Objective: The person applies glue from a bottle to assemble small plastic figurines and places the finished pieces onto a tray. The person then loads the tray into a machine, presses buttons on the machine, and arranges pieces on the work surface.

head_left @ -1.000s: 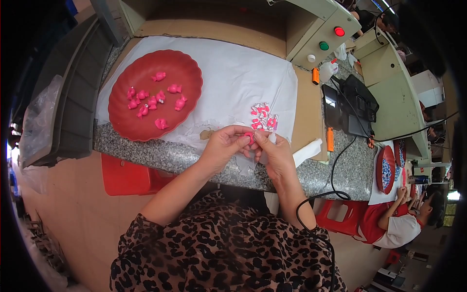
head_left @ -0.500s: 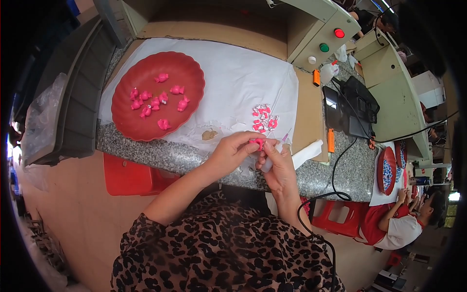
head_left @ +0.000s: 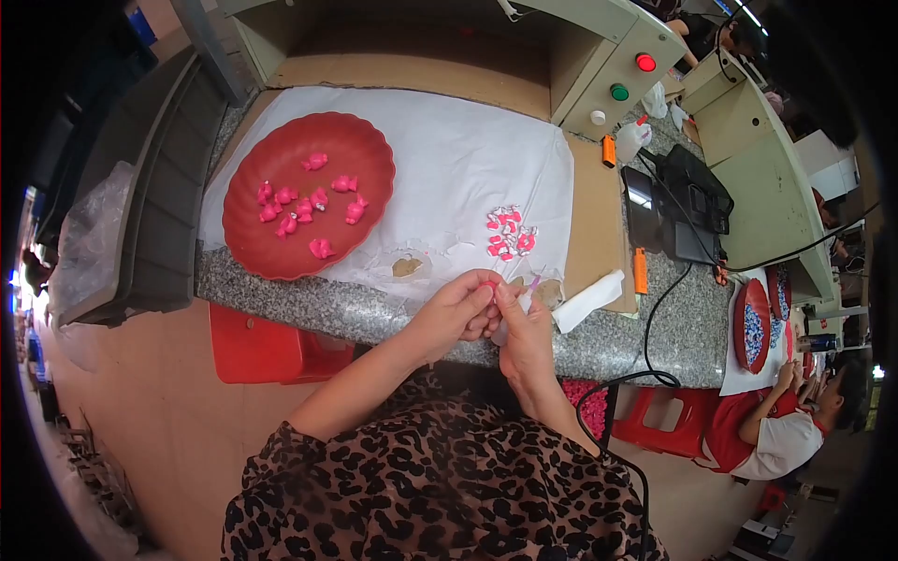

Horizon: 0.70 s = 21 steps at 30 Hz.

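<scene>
My left hand is closed, pinching a small pink figure at its fingertips. Most of that figure is covered by my fingers. Pressed against it from the other side are the thumb and finger of my right hand. A translucent squeeze bottle with a purple needle tip is also gripped in my right hand, its body largely hidden. Beyond my hands, several small pink-and-silver pieces lie on white paper. To the left, a red scalloped plate carries several pink figures.
A crumpled white tissue, an orange tool and a black device with cables are at the right. A grey crate stands left. A red stool is below the bench. Another person sits far right.
My hands have drawn closer together, and the pink figure, plainly visible before, is now mostly covered by my fingers. The view has shifted slightly; plate and loose pieces stay put.
</scene>
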### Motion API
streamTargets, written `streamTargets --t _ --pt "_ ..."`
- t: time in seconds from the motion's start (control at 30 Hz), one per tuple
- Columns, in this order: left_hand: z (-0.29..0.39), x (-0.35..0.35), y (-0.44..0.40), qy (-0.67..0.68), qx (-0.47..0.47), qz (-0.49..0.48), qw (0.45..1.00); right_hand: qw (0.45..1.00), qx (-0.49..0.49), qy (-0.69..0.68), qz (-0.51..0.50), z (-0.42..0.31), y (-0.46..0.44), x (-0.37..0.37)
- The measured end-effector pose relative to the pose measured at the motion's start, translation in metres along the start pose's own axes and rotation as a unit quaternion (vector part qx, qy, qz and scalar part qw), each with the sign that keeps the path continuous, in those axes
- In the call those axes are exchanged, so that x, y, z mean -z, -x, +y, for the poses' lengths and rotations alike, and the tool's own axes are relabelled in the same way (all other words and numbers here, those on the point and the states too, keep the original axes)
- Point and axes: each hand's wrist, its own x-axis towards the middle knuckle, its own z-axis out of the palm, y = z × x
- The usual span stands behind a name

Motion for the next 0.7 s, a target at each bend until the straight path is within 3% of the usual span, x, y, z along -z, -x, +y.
streamTargets --t 0.7 --pt "0.003 -0.012 -0.002 -0.061 -0.013 0.052 0.997 0.997 -0.053 -0.044 -0.019 -0.008 -0.002 0.001"
